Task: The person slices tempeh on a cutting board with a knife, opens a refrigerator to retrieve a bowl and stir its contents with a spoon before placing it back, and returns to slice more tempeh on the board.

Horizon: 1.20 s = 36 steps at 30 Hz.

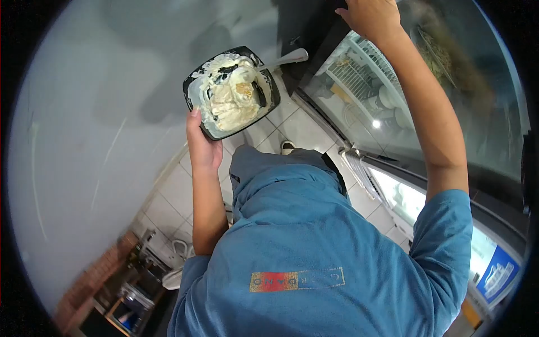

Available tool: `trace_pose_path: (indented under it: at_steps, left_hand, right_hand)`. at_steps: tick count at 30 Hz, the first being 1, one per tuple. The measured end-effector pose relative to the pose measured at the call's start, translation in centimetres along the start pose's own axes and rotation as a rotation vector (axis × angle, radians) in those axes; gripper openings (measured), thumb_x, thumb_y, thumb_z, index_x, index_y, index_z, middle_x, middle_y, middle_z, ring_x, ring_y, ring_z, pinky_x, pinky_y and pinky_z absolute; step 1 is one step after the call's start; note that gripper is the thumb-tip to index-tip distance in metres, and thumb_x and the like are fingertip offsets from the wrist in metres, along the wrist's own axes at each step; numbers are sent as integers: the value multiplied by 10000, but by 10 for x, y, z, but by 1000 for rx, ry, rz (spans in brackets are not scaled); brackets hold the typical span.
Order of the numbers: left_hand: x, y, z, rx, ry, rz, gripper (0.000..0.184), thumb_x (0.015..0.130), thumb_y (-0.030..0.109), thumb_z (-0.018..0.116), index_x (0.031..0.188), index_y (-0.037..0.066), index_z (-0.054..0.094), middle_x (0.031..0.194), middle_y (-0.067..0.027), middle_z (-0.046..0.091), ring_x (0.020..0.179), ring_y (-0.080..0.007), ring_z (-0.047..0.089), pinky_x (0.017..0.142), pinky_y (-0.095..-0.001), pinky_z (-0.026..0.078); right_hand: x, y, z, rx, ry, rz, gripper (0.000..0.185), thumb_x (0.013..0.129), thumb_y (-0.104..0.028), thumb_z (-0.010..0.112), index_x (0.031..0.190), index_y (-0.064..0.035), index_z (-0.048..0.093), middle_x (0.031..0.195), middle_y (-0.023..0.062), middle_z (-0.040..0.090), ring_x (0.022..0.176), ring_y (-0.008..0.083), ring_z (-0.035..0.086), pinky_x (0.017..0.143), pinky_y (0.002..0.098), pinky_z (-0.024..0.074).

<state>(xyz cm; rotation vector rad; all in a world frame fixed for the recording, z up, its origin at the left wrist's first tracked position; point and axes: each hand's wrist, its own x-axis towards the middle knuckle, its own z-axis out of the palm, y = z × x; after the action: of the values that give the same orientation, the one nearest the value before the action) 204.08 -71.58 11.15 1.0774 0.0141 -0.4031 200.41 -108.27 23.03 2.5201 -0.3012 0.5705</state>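
My left hand [205, 141] grips the near left corner of a black square bowl [273, 95], thumb on the rim. Inside the bowl is a creamy white mixture [227, 106] with a yellowish patch, smeared up the walls. A pale spoon or spatula [289, 57] leans in it, its handle sticking out over the right rim. At the top edge of the view, my right hand [371, 18] reaches to the dark frame of a glass-fronted fridge [365, 104]. Its thumb is stretched out; the other fingers are partly cut off by the frame edge.
Behind the fridge glass are a white wire rack [359, 76] and pale containers. A grey wall [112, 123] rises on the left. Below lies a white tiled floor [177, 191]. At the lower left stand shelves [120, 303] with various items and a brick edge [95, 281].
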Motion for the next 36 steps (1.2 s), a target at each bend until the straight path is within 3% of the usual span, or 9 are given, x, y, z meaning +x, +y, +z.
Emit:
trace_pose_path:
  at_steps: [6,8,14,16,17,28,30,34,36]
  left_hand:
    - [15,15,-14,3,-200,-23,623,964,460,528,1404,23,466,1371,-103,559,1272,-231,531,1078,-389,406]
    - [19,30,-11,24,-284,-71,533,940,338,537,1367,29,454,1323,-104,547,1246,-219,527,1046,-384,426]
    - [22,38,-18,110,-263,-119,523,929,334,541,1354,36,473,1287,-87,566,1186,-200,563,1001,-351,452]
    - [28,39,-23,162,-299,-129,566,928,375,542,1376,34,482,1313,-83,580,1205,-205,569,1023,-357,446]
    - [30,42,-25,193,-321,-138,589,928,396,542,1388,32,486,1326,-81,587,1214,-207,573,1033,-360,444]
    - [33,38,-30,154,-342,-151,550,968,395,491,1383,35,490,1338,-80,584,1212,-202,575,1037,-365,443]
    - [32,33,-30,111,-341,-140,541,980,392,475,1386,35,488,1344,-78,582,1219,-201,571,1043,-365,437]
    - [29,28,-28,78,-416,-51,534,999,395,456,1389,31,485,1367,-84,571,1263,-203,541,1074,-374,405]
    - [26,27,-26,74,-377,-40,536,997,394,473,1391,31,484,1370,-85,569,1262,-203,541,1075,-381,406]
  right_hand:
    - [-6,-2,19,-499,8,-14,314,887,-296,561,1072,-82,696,1225,106,602,1311,290,405,1075,470,271]
    - [-7,4,14,-481,-61,29,293,894,-265,537,1056,-80,694,1186,100,612,1265,281,430,1042,458,290]
    - [-23,10,45,-407,-112,190,260,884,-233,534,1020,-75,689,1116,89,630,1186,267,468,966,435,337]
    - [-37,19,48,-313,-46,227,157,831,-181,634,972,-113,625,1013,4,622,1035,201,554,831,346,403]
    - [-42,20,48,-361,88,205,99,790,-160,602,887,-151,586,934,-17,592,998,169,530,794,317,378]
    - [-81,-31,8,-294,-13,197,149,798,-174,614,944,-146,609,971,-24,579,1052,171,489,815,325,367]
    - [-104,-49,-14,-172,-102,133,260,823,-215,631,1075,-152,621,1185,1,611,1207,216,475,910,389,368]
    - [-149,-92,-42,-133,64,101,244,820,-239,598,1062,-213,594,1083,-53,595,1166,141,454,887,379,339]
    - [-172,-109,-51,35,161,86,373,798,-296,723,1150,-223,625,1069,-51,596,1144,158,513,872,367,328]
